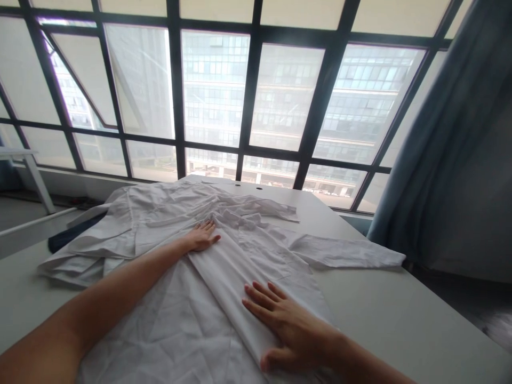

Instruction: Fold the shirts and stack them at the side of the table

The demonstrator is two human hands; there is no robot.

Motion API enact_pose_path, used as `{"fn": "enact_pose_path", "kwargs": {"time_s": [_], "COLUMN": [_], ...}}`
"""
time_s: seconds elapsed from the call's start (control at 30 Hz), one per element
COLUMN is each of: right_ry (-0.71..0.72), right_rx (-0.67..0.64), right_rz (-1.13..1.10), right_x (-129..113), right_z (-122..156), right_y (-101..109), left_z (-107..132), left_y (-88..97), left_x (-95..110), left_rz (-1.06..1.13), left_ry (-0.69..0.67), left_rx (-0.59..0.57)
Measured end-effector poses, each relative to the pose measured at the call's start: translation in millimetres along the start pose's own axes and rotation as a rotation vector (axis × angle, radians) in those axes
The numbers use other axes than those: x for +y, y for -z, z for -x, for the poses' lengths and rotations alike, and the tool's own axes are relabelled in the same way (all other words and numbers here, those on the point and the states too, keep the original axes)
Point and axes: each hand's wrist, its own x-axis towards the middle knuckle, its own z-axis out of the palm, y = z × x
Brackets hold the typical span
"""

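Observation:
A white long-sleeved coat or shirt [188,304] lies spread on the white table, its collar end away from me. One sleeve [348,250] stretches out to the right; wrinkles run across the upper part. My left hand [202,236] rests flat on the cloth near the collar, fingers stretched forward. Closer to me, my right hand [286,325] lies on the front of the garment with its fingers spread and thumb apart. Neither hand grips anything. More white cloth [124,213] is bunched at the left, and I cannot tell if it is a second garment.
The white table [384,314] has its right edge running toward the windows. A dark blue item [76,233] sticks out under the cloth at left. A grey-blue curtain [440,160] hangs at right. Another white table [34,176] stands at far left.

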Motion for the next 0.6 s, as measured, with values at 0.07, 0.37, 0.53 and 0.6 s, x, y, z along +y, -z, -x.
{"fn": "enact_pose_path", "kwargs": {"time_s": [0.07,0.37,0.53,0.6], "right_ry": [0.010,-0.146,-0.224,-0.471], "right_rx": [0.011,0.047,0.286,0.533], "right_rz": [-0.006,0.018,-0.054,-0.027], "right_x": [1,17,52,86], "right_z": [1,-2,2,17], "right_y": [0,-4,6,21], "left_z": [4,63,68,67], "left_y": [1.6,-11.4,-9.1,-8.4], "left_x": [7,32,32,33], "left_rz": [-0.051,0.004,0.028,0.031], "left_ry": [0.005,-0.176,-0.165,-0.159], "left_rx": [0.015,-0.021,-0.020,-0.021]}}
